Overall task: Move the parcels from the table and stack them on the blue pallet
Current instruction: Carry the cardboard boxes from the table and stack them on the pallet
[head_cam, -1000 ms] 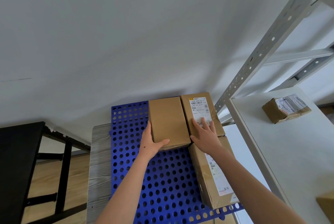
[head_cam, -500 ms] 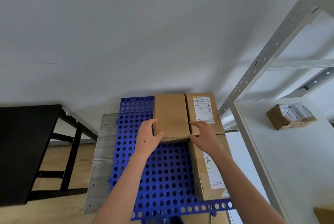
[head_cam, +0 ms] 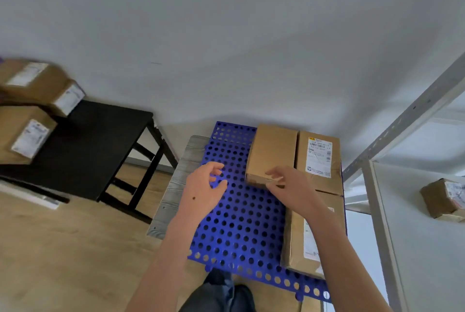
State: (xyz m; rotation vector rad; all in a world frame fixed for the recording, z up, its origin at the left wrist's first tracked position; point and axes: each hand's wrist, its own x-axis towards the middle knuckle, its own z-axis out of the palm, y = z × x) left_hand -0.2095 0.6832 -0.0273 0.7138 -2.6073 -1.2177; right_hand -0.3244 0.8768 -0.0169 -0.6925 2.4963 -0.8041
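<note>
Much of what I watched from my remote seat was hard to make out: on the black square table (head_cam: 83, 148) at the left, the blurred top brown parcel (head_cam: 27, 80), the blurred small brown parcel (head_cam: 68, 98) just beside it and the blurred lower brown parcel (head_cam: 22, 133) were smeared, their white labels unreadable, and two of them were cut by the frame edge. At the right, a taped brown parcel (head_cam: 442, 198) on the white shelf board (head_cam: 415, 248) was also clipped by the edge. The long labelled cardboard parcel (head_cam: 293, 241) was partly blocked by the right forearm. I counted three parcels on the blue perforated plastic pallet (head_cam: 239, 223), three on the table and one on the shelf. The plain brown cardboard box (head_cam: 271, 153) lay flat at the pallet's far side, its long axis running away from me toward the white wall (head_cam: 226, 35). The labelled brown cardboard box (head_cam: 319, 158) lay against its right side, parallel to it, and the long parcel lay in front of that one along the pallet's right edge, also pointing near to far. The left hand (head_cam: 203, 186) hovered over bare pallet with fingers loosely curled, gripping nothing. The right hand (head_cam: 289, 186) had loose fingers at the plain box's near end, grasping nothing; I could not tell whether the fingertips touched it
</note>
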